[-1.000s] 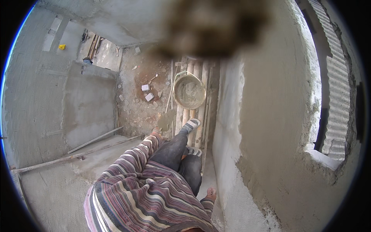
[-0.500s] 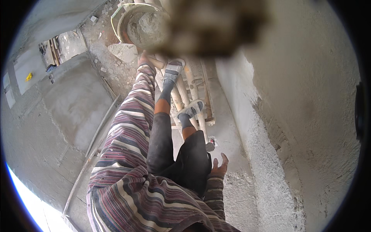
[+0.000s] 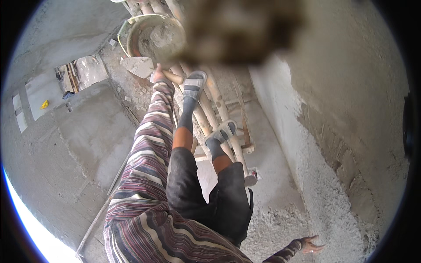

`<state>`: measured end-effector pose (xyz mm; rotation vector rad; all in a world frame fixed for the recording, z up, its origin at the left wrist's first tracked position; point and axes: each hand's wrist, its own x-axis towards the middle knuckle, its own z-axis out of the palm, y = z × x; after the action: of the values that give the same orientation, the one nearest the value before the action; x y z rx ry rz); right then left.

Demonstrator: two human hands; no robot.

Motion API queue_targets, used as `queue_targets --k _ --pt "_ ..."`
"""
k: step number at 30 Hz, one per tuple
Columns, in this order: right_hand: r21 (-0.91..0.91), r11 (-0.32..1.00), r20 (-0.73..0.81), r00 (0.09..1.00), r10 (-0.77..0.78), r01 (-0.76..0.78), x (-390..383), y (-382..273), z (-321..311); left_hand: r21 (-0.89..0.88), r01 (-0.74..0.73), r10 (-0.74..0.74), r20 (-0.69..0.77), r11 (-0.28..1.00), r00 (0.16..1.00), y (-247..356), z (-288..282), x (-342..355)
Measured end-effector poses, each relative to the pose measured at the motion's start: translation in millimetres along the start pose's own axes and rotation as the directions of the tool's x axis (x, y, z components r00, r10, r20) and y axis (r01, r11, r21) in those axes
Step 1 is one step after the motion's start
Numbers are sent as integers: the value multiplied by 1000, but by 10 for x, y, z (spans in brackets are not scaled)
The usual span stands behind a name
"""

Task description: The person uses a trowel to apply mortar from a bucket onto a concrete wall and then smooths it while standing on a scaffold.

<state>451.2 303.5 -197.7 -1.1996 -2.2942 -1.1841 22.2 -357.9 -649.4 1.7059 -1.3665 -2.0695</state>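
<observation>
My left hand (image 3: 159,74) is closed round the wooden handle of a trowel (image 3: 137,66), whose broad grey blade points left. The blade lies by the near side of a bucket (image 3: 130,43) with a pale handle. Grey wet mortar (image 3: 161,38) sits inside the bucket. At the lower right, my right hand (image 3: 310,245) is held out with its fingers apart and nothing in it. It is close to the rough, partly coated wall (image 3: 333,197); whether it touches the wall I cannot tell.
My sandalled feet (image 3: 193,83) stand on a platform of wooden poles (image 3: 215,94). A dark blurred shape (image 3: 243,30) blocks the top middle. Rubble (image 3: 131,90) lies on the floor below at the left. A long thin strip (image 3: 98,223) runs along the lower left.
My right hand has swung out from beside my thigh to the right, toward the wall. My left hand keeps its hold on the trowel near the bucket. The whole view has shifted slightly.
</observation>
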Motion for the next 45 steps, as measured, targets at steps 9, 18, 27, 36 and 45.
queue_targets --k 9,18,27,36,45 --pt "95 812 87 817 570 -576 274 795 45 -141 245 -258 -80 959 963 -608 -194 -1123" --pt "57 874 62 875 479 -483 281 1068 28 -151 279 -299 -127 948 946 -894 -283 -1187" --pt "250 814 117 851 511 -524 165 1285 200 -31 211 -204 156 977 966 -1076 -437 -739" --pt "271 790 427 804 414 -550 -257 1050 -406 83 202 -206 45 976 977 -959 -444 -842" --pt "235 798 652 699 294 -555 -885 963 -882 174 185 -177 -58 967 982 -991 -355 -760"
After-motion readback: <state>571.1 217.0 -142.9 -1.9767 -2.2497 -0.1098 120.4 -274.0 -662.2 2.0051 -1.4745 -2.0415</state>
